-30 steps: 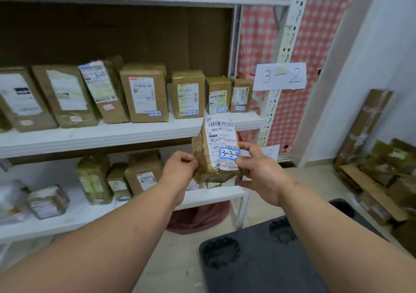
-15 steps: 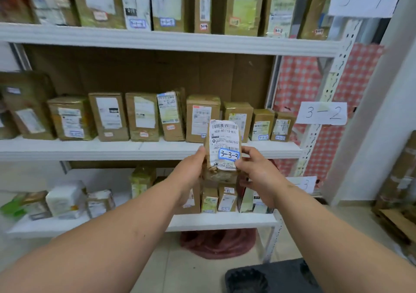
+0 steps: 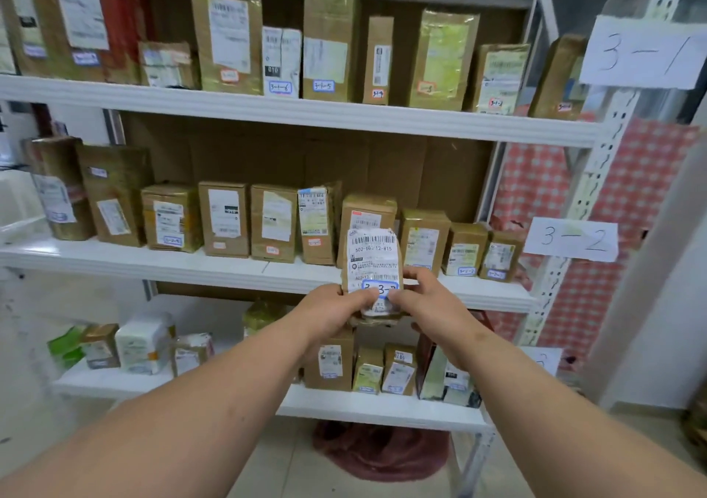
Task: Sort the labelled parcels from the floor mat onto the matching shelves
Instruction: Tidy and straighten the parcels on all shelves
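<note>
A small brown parcel (image 3: 373,256) with a white shipping label and a blue-edged sticker reading 3-3-3 is held upright in front of the middle shelf (image 3: 237,268). My left hand (image 3: 333,312) grips its lower left side, thumb on the sticker. My right hand (image 3: 428,306) pinches its lower right side. Paper signs read 3-1 (image 3: 642,54) and 3-2 (image 3: 572,239) on the right upright. A third sign (image 3: 543,360) by the bottom shelf (image 3: 382,407) is partly hidden by my right arm.
All three shelves carry rows of labelled brown parcels; the bottom one also holds white and green packs (image 3: 143,342) at left. A red bag (image 3: 378,453) lies on the floor under the rack. A checked red cloth (image 3: 627,230) hangs behind the right upright.
The view has tilted upward, bringing the top shelf and the 3-1 sign into sight and the black floor mat out of it. The parcel stays upright in both hands, my thumbs now closer over the sticker.
</note>
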Motion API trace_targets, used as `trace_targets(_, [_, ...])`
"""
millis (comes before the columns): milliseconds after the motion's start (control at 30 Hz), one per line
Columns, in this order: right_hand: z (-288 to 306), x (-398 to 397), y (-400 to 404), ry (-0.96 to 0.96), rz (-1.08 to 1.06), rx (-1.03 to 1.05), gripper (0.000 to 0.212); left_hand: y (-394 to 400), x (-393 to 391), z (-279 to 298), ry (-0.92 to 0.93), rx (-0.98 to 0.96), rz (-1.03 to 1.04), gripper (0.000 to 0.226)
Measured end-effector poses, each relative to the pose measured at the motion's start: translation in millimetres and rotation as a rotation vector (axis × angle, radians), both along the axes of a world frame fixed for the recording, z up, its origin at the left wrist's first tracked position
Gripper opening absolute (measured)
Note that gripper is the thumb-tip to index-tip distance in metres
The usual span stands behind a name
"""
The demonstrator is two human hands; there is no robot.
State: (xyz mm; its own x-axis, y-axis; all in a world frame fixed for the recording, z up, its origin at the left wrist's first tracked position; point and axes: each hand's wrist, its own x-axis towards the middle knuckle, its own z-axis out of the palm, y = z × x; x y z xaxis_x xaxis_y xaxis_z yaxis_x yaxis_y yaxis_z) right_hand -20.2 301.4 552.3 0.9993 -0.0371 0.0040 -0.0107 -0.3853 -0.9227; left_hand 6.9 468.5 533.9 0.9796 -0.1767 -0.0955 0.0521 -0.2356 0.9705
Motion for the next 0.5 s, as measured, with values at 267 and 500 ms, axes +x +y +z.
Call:
trace_targets(267, [7, -1, -25, -0.114, -0.109, -0.067, 0.027, -28, -11, 11, -0.022, 0.004, 0.004, 0.031])
trace_targets(500, [20, -6, -45, -0.154, -0.153, -0.161, 0.021, -53, -10, 26, -0.045, 0.014, 0.051, 0.031])
